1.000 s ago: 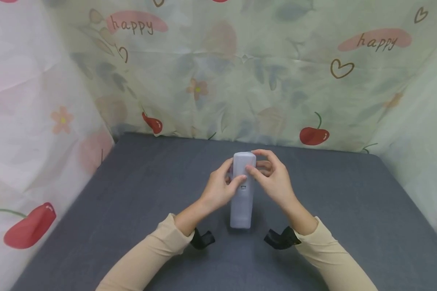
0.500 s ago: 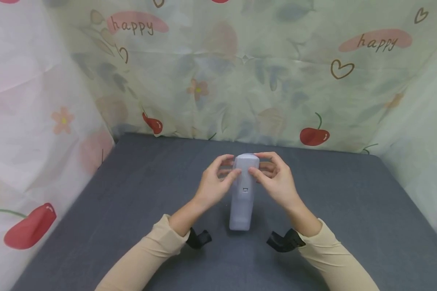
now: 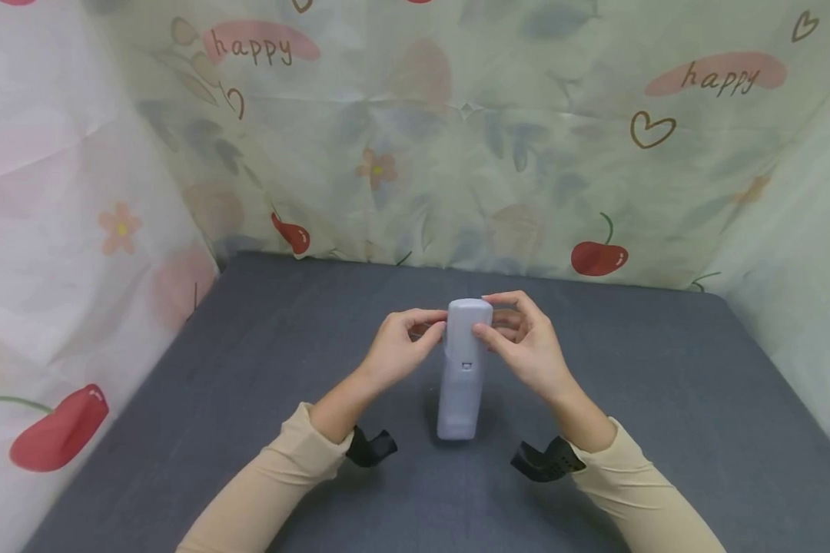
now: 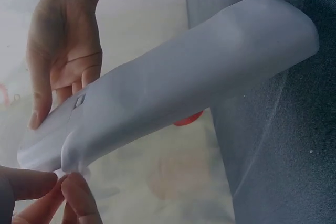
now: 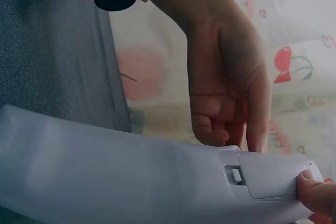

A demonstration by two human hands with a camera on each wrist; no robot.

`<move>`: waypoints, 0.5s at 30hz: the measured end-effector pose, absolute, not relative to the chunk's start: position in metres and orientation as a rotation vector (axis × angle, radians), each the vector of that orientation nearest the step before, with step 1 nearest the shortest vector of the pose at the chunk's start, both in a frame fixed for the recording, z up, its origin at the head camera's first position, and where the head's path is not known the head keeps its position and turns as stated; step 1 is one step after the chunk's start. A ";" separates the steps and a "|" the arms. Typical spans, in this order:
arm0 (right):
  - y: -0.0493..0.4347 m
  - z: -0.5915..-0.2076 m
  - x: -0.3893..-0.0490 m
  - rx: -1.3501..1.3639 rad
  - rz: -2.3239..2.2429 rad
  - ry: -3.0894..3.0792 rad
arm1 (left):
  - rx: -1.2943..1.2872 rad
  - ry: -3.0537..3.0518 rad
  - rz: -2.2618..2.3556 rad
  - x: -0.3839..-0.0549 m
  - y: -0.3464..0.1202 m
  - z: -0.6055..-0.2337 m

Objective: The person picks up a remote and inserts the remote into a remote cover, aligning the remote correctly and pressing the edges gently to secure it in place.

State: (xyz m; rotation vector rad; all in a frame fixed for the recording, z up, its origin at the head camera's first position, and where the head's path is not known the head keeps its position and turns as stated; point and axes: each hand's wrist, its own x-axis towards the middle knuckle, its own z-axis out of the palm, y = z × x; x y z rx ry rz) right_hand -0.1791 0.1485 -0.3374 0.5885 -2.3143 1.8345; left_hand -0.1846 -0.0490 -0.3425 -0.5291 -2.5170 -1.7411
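Note:
A white remote control [image 3: 462, 399] stands steeply tilted in the head view, its back with the battery cover's latch toward me and its lower end close over the table. My right hand [image 3: 534, 349] grips its top end, thumb on the back and index finger at the upper edge. At the left side, my left hand [image 3: 394, 349] pinches the edge between thumb and fingers. The left wrist view shows the left fingertips [image 4: 76, 190] at a raised, partly see-through lip on the remote [image 4: 184, 72]. The battery cover [image 5: 268, 177] lies in place in the right wrist view, under the right thumb [image 5: 310, 184].
A dark grey cloth-covered table [image 3: 283, 330] lies beneath. Printed curtains [image 3: 456, 153] hang at the back and both sides. Black straps [image 3: 373, 447] are on both wrists below beige sleeves [image 3: 270, 468].
My left hand has slid outward from the remote's back to its left edge, its thumb leaving the middle. The remote's top has shifted slightly right and down. The right hand keeps its grip.

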 end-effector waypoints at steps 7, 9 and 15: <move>0.150 -0.336 -0.177 0.654 1.828 -2.340 | -0.608 -2.667 -1.825 -0.189 -0.053 -0.340; 0.150 -0.336 -0.176 0.676 1.835 -2.350 | -0.655 -2.717 -1.861 -0.191 -0.056 -0.339; 0.151 -0.335 -0.174 0.752 1.854 -2.368 | -0.712 -2.836 -1.984 -0.196 -0.064 -0.335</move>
